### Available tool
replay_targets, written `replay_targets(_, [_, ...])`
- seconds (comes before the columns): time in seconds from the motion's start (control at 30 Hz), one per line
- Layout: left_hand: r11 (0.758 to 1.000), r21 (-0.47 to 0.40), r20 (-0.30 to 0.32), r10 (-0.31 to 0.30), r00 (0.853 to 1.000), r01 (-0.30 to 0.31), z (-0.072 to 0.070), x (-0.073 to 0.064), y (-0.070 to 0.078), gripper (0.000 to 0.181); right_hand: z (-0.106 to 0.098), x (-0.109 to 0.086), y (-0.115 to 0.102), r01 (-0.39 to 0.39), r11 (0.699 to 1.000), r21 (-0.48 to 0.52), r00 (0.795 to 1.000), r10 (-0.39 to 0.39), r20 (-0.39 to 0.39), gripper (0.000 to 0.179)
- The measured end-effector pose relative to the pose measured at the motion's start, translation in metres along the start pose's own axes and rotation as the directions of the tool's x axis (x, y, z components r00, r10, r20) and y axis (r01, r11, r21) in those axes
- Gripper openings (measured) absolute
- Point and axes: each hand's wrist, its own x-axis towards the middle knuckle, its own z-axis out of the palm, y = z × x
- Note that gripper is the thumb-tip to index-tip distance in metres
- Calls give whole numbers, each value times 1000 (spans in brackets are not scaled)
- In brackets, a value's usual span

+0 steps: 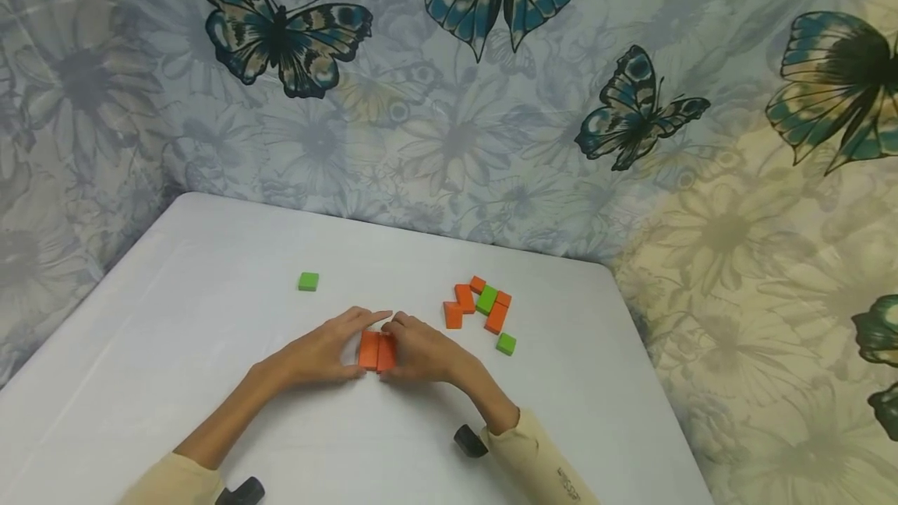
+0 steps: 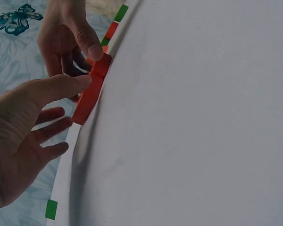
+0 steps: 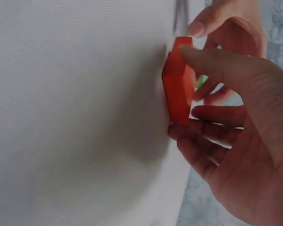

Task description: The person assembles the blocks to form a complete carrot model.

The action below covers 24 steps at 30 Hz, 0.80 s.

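Two orange blocks lie side by side on the white table: a left block [image 1: 369,351] and a right block [image 1: 387,352], also seen as a red-orange pair [image 3: 178,94] in the right wrist view. From the right, my right hand [image 1: 424,349] pinches the right block, thumb at its near end and fingers at the far end. My left hand [image 1: 319,349] curves loosely about the left block with its fingers extended. The left thumb [image 2: 80,84] reaches the near edge of the blocks; whether it touches is unclear. Fingers partly hide the blocks' far ends.
To the right, a loose group holds several orange blocks [image 1: 496,318] and a green block [image 1: 486,300]. A separate green block [image 1: 506,344] lies just nearer. Another green block [image 1: 308,281] sits at the back left. Butterfly-patterned fabric [image 1: 456,139] rises behind the white table [image 1: 231,256].
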Motion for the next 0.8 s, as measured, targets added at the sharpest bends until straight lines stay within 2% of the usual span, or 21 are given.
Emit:
replay_targets(0.1, [1000, 7, 13, -12, 1000, 12, -4, 0, 0, 96, 1, 2, 0, 3, 1000, 10, 1000, -3, -10, 68])
replay_targets(0.33, [1000, 22, 52, -12, 999, 11, -9, -1, -3, 101, 1, 10, -5, 31, 998, 46, 999, -30, -13, 56])
replay_targets(0.5, [1000, 15, 56, -1, 998, 1, -13, -3, -4, 100, 1, 14, -10, 23, 999, 36, 1000, -23, -2, 55])
replay_targets(0.8, [1000, 15, 68, -11, 998, 10, -17, -5, -9, 102, -2, 20, -17, 57, 998, -14, 998, -56, 33, 55])
